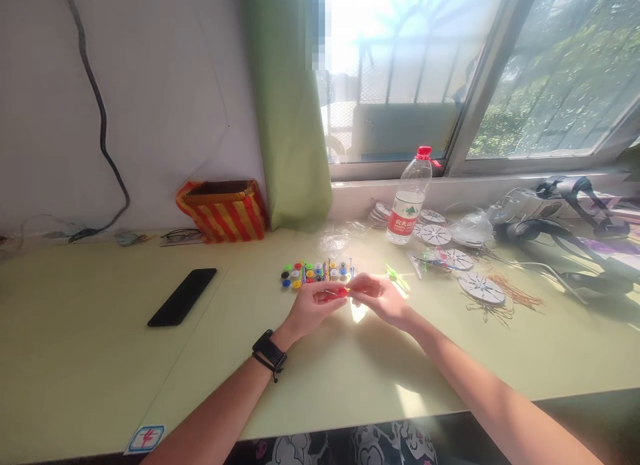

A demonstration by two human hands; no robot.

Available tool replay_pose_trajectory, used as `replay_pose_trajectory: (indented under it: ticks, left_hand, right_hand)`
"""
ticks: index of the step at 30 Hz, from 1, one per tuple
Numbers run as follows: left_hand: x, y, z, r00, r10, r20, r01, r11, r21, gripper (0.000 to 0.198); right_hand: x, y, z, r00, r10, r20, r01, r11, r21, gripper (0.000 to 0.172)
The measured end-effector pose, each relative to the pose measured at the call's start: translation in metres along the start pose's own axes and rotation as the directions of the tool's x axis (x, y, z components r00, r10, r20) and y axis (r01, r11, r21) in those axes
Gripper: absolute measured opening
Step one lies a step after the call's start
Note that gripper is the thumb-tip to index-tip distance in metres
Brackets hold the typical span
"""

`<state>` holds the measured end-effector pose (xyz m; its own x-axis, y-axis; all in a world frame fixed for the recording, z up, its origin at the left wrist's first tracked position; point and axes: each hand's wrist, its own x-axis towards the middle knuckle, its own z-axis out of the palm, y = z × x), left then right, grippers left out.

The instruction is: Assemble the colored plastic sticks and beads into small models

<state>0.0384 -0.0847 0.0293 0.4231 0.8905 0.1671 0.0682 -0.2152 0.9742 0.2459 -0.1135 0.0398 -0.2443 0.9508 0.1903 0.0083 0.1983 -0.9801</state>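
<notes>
Above the table, my left hand [311,310] pinches a small red round piece [341,292] between thumb and fingertips. My right hand [381,300] meets it from the other side, its thumb and fingertips closed at the piece's right edge, where a bit of yellow shows. The fingers cover much of the piece, so its exact kind is unclear. Just beyond my hands lie several small coloured round caps [287,276] in rows, with thin coloured sticks [327,270] among them. A bright green piece [395,276] rests to the right of them.
A black phone [183,297] lies at left, before a red-and-yellow striped box [223,210]. A plastic bottle [409,197] stands near the window. At right are patterned white discs [481,287], brown strands [520,292] and black headgear [545,242] with a cable.
</notes>
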Motion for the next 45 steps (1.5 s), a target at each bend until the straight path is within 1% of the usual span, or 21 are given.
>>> replay_pose_trajectory:
  ticks: [5, 9, 16, 19, 22, 26, 28, 29, 32, 33, 35, 38, 40, 43, 45]
  left_hand:
    - [0.0, 0.0, -0.001, 1.0, 0.028, 0.014, -0.028, 0.999, 0.019, 0.029]
    - [0.001, -0.002, -0.003, 0.998, 0.05, 0.035, -0.052, 0.998, 0.048, 0.026]
    - [0.0, -0.001, -0.003, 0.993, 0.073, 0.091, -0.078, 0.996, 0.051, 0.024]
    - [-0.001, 0.001, -0.002, 0.994, 0.061, 0.095, -0.064, 0.997, 0.03, 0.025]
    - [-0.002, 0.004, -0.002, 0.994, 0.044, 0.1, -0.042, 0.999, -0.028, 0.027]
    - [-0.003, 0.009, -0.006, 0.986, -0.046, 0.161, 0.064, 0.992, -0.105, 0.026]
    - [-0.002, 0.01, -0.008, 0.985, -0.063, 0.161, 0.085, 0.988, -0.13, 0.024]
    - [-0.002, 0.01, -0.009, 0.988, -0.057, 0.146, 0.079, 0.986, -0.144, 0.023]
    - [0.0, 0.008, -0.01, 0.995, -0.041, 0.092, 0.057, 0.982, -0.18, 0.028]
    - [0.0, 0.008, -0.01, 0.996, -0.045, 0.079, 0.059, 0.98, -0.189, 0.03]
    - [0.001, 0.007, -0.01, 0.996, -0.058, 0.06, 0.069, 0.979, -0.192, 0.03]
    - [0.002, 0.007, -0.01, 0.996, -0.072, 0.047, 0.079, 0.98, -0.184, 0.03]
    - [0.002, 0.007, -0.009, 0.996, -0.075, 0.046, 0.082, 0.98, -0.18, 0.031]
    - [0.002, 0.008, -0.009, 0.997, -0.074, 0.032, 0.079, 0.982, -0.173, 0.032]
    - [0.001, 0.009, -0.009, 0.997, -0.07, 0.024, 0.073, 0.982, -0.174, 0.032]
  right_hand:
    - [-0.001, 0.006, 0.0, 1.0, -0.023, 0.009, 0.024, 0.993, -0.115, 0.022]
    - [0.0, 0.007, -0.003, 0.999, -0.027, 0.022, 0.031, 0.978, -0.208, 0.022]
    - [0.0, 0.007, -0.005, 0.999, 0.004, 0.044, 0.007, 0.967, -0.254, 0.019]
    - [-0.001, 0.005, -0.006, 0.999, 0.011, 0.049, 0.001, 0.971, -0.24, 0.019]
    - [-0.002, 0.003, -0.007, 0.999, 0.031, 0.033, -0.022, 0.97, -0.24, 0.022]
    - [-0.002, 0.0, -0.01, 0.998, 0.042, 0.042, -0.032, 0.973, -0.228, 0.026]
    - [-0.002, 0.0, -0.01, 0.999, 0.018, 0.03, -0.01, 0.975, -0.223, 0.026]
    - [-0.002, 0.001, -0.011, 1.0, -0.008, 0.004, 0.008, 0.975, -0.223, 0.027]
    - [-0.001, 0.002, -0.01, 0.988, -0.107, -0.115, 0.076, 0.966, -0.245, 0.041]
    - [-0.001, 0.002, -0.01, 0.982, -0.132, -0.136, 0.094, 0.962, -0.255, 0.044]
    - [-0.002, 0.001, -0.009, 0.982, -0.146, -0.123, 0.11, 0.959, -0.262, 0.046]
    - [-0.004, 0.0, -0.007, 0.989, -0.117, -0.094, 0.09, 0.964, -0.25, 0.047]
    - [-0.004, 0.0, -0.006, 0.995, -0.061, -0.073, 0.042, 0.969, -0.244, 0.046]
    - [-0.003, 0.004, -0.006, 0.998, 0.06, -0.012, -0.061, 0.973, -0.224, 0.067]
    - [-0.001, 0.005, -0.007, 0.996, 0.088, 0.004, -0.085, 0.973, -0.214, 0.071]
